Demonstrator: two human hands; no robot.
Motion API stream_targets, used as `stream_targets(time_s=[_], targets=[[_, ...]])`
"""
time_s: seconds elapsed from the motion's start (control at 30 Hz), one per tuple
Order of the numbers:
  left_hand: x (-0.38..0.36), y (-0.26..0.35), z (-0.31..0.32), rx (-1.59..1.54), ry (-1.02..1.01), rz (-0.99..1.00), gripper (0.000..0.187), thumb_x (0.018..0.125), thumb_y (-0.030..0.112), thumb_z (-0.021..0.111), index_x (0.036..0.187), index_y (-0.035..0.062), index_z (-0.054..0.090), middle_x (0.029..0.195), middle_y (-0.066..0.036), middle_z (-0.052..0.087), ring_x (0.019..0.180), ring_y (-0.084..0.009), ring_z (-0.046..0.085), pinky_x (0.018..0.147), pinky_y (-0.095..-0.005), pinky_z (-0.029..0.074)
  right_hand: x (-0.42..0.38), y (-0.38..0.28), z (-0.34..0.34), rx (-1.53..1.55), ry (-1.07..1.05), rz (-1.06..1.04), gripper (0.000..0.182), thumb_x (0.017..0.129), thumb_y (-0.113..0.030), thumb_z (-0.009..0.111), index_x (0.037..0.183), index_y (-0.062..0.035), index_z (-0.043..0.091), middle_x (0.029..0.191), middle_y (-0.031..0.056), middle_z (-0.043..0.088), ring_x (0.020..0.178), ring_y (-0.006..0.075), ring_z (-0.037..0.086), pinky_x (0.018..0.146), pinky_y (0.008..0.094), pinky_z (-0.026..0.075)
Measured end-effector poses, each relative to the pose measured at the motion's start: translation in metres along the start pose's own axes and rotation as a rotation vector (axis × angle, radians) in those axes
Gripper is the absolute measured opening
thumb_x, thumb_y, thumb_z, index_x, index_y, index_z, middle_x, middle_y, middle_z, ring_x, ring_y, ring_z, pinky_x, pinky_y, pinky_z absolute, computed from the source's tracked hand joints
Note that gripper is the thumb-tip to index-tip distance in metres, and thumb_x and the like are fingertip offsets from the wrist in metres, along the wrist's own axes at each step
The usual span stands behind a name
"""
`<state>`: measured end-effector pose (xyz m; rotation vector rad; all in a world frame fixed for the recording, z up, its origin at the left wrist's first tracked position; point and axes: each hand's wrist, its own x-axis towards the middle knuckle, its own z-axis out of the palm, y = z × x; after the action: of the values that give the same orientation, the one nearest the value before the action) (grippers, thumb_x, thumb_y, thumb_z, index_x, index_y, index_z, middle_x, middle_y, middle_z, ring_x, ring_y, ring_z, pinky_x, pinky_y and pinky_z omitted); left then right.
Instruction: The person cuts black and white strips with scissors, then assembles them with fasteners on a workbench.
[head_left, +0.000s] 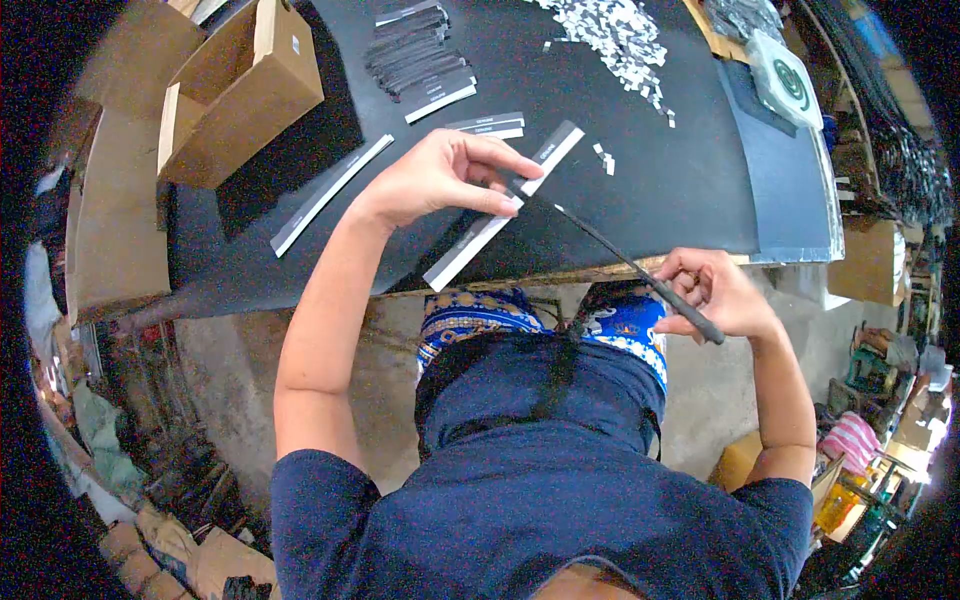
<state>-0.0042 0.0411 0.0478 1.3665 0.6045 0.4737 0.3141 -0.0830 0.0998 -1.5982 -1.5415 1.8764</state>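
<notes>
My left hand pinches a long black-and-white strip between thumb and fingers, above the front part of the black table. The strip slants from lower left to upper right and has small print near its upper end. My right hand is closed round the thick dark handle of a thin rod-like tool, off the table's front edge. The tool's slim, pale tip points at the strip, close to my left fingertips; whether it touches cannot be made out. Another strip lies to the left, and two strips lie behind my left hand.
A pile of dark strips lies at the back of the black table. Small white pieces are scattered to its right. An open cardboard box stands at left. A clear container with a green coil sits at right.
</notes>
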Motion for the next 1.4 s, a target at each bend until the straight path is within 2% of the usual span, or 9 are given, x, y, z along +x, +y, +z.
stream_targets(time_s=[0.13,0.37,0.6,0.7,0.77,0.93,1.13,1.27,1.4], targets=[[-0.010,-0.001,-0.011,0.141,0.046,-0.061,0.036,0.070,0.001,0.076,0.105,0.0021,0.069,0.096,-0.001,0.064,0.076,-0.0064,0.056,0.072,-0.0209,0.047,0.000,0.000,-0.023,-0.092,0.158,-0.024,0.049,0.059,-0.016,0.088,0.096,-0.0062,0.058,0.061,-0.0075,0.053,0.056,-0.0006,0.047,0.046,0.0184,0.034],[-0.011,0.000,-0.024,0.417,-0.037,-0.088,0.028,0.070,0.002,0.074,0.097,0.0036,0.072,0.088,-0.003,0.065,0.080,-0.0105,0.058,0.074,-0.0242,0.047,0.032,0.030,-0.068,-0.681,0.832,-0.086,0.050,0.056,-0.016,0.086,0.092,-0.0029,0.054,0.057,0.0062,0.052,0.051,0.0201,0.051,0.050,0.0334,0.041],[0.000,0.000,-0.032,0.530,-0.028,-0.022,0.027,0.068,-0.003,0.069,0.094,0.0023,0.072,0.087,-0.005,0.068,0.078,-0.0104,0.061,0.070,-0.0241,0.049,0.043,0.025,-0.090,-0.782,0.727,-0.122,0.049,0.055,-0.011,0.084,0.094,0.0008,0.057,0.064,0.0099,0.058,0.061,0.0215,0.057,0.057,0.0338,0.045],[0.001,0.002,-0.037,0.601,-0.052,-0.045,0.027,0.066,-0.002,0.068,0.093,0.0023,0.072,0.084,-0.004,0.068,0.074,-0.0099,0.061,0.071,-0.0250,0.050,0.046,0.016,-0.085,-0.985,0.701,-0.157,0.045,0.062,-0.007,0.077,0.101,0.0014,0.057,0.084,0.0166,0.062,0.082,0.0306,0.061,0.073,0.0388,0.048],[0.001,0.004,-0.039,0.597,-0.053,-0.053,0.027,0.066,-0.002,0.068,0.093,0.0021,0.072,0.084,-0.004,0.069,0.074,-0.0098,0.061,0.071,-0.0250,0.050,0.061,0.019,-0.070,-1.030,0.857,-0.452,0.041,0.071,-0.002,0.068,0.111,0.0007,0.056,0.106,0.0202,0.059,0.102,0.0362,0.055,0.087,0.0415,0.044],[0.002,0.004,-0.041,0.605,-0.041,-0.040,0.026,0.066,-0.002,0.067,0.092,0.0015,0.072,0.084,-0.005,0.069,0.075,-0.0099,0.062,0.071,-0.0248,0.050,0.089,0.013,0.005,-0.960,0.339,-0.710,0.059,0.087,-0.017,0.059,0.138,0.0000,0.035,0.141,0.0203,0.037,0.135,0.0313,0.032,0.112,0.0386,0.026],[0.001,0.004,-0.045,0.611,-0.056,-0.122,0.026,0.067,-0.001,0.068,0.092,0.0017,0.071,0.087,-0.007,0.068,0.084,-0.0155,0.063,0.079,-0.0284,0.049,0.130,0.018,-0.016,-1.082,0.639,-0.789,0.056,0.089,-0.024,0.056,0.135,0.0013,0.036,0.141,0.0212,0.037,0.133,0.0360,0.032,0.110,0.0419,0.027],[0.002,0.005,-0.042,0.588,-0.060,-0.083,0.025,0.066,-0.001,0.068,0.091,0.0018,0.071,0.086,-0.006,0.068,0.083,-0.0147,0.063,0.077,-0.0278,0.050,0.140,-0.007,0.004,-0.789,0.557,-0.922,0.033,0.078,-0.012,0.066,0.108,-0.0007,0.057,0.113,0.0169,0.057,0.112,0.0332,0.051,0.095,0.0401,0.042],[0.004,0.005,-0.043,0.601,-0.068,-0.041,0.025,0.066,-0.001,0.067,0.091,0.0019,0.071,0.085,-0.007,0.068,0.081,-0.0149,0.064,0.075,-0.0282,0.051,0.158,-0.023,0.028,-0.670,0.559,-0.972,0.018,0.074,-0.008,0.070,0.090,-0.0030,0.062,0.091,0.0117,0.056,0.093,0.0300,0.055,0.080,0.0380,0.045]])
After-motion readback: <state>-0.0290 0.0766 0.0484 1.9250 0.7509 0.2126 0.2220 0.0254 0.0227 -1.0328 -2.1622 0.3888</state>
